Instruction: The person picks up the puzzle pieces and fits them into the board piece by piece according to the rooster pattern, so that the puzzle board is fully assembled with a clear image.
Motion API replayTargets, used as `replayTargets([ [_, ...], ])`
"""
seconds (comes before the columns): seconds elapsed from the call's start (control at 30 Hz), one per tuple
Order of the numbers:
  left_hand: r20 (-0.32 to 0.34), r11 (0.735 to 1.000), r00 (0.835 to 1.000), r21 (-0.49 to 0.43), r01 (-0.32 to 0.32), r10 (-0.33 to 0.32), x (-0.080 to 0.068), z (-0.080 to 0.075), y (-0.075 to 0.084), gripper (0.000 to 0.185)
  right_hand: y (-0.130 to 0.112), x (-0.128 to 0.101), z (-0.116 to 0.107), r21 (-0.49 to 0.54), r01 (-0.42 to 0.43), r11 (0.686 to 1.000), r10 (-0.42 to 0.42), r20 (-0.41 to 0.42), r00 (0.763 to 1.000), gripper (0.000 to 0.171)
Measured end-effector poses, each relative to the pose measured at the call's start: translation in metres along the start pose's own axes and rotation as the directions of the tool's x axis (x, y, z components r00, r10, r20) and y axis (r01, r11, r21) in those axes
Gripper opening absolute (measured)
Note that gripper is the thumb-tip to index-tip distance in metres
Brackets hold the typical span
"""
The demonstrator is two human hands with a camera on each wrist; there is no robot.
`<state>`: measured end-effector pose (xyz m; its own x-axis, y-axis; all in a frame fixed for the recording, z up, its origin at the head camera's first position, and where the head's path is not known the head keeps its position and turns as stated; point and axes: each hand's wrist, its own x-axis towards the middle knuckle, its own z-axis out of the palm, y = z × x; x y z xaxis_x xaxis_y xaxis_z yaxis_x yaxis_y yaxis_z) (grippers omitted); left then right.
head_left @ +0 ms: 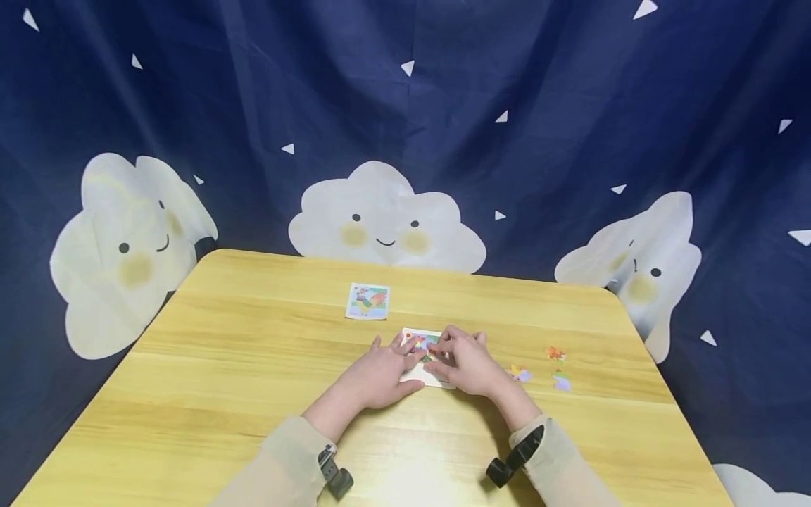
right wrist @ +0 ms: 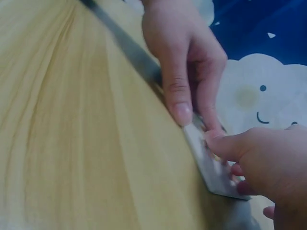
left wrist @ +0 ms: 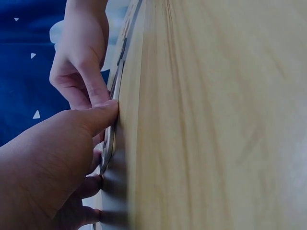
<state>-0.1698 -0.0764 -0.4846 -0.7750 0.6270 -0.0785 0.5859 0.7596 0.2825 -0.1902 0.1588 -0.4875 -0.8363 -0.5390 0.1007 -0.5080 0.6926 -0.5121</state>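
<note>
A small white puzzle board [head_left: 427, 378] lies on the table under both hands, its upper part covered with colourful pieces. My left hand [head_left: 380, 373] rests on its left side, fingers spread and fairly straight, the thumb at the near edge. In the right wrist view, the left thumb touches a corner of the board [right wrist: 201, 158]. My right hand [head_left: 467, 362] bends over the right side, thumb and fingertips brought down around a puzzle piece on the board. The hand mostly hides that piece. In the left wrist view, the right hand [left wrist: 81, 67] points downward beside the left thumb.
Beyond the board lies a square picture card [head_left: 368, 302] showing a colourful bird. Loose puzzle pieces lie to the right: an orange one [head_left: 555, 353], a green and purple one [head_left: 561, 381], and yellow and purple ones [head_left: 519, 373] near the right wrist. A dark blue cloud-patterned curtain [head_left: 405, 105] hangs behind the table.
</note>
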Motion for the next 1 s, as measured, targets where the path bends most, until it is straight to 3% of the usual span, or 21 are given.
replayTargets([
  [0.27, 0.005, 1.0, 1.0, -0.008, 0.005, -0.005, 0.0, 0.001, -0.001, 0.069, 0.004, -0.011, -0.016, 0.14, 0.069, 0.988, -0.07, 0.0, 0.998, 0.036],
  [0.63, -0.016, 1.0, 1.0, -0.025, -0.001, 0.001, -0.002, 0.0, -0.001, 0.068, 0.026, -0.04, -0.043, 0.154, 0.015, 0.988, -0.007, -0.053, 0.999, 0.033],
  [1.0, -0.015, 0.999, 1.0, -0.037, 0.0, -0.001, -0.002, 0.002, 0.001, 0.068, 0.054, -0.073, -0.065, 0.182, 0.025, 0.983, -0.006, -0.105, 0.994, 0.031],
])
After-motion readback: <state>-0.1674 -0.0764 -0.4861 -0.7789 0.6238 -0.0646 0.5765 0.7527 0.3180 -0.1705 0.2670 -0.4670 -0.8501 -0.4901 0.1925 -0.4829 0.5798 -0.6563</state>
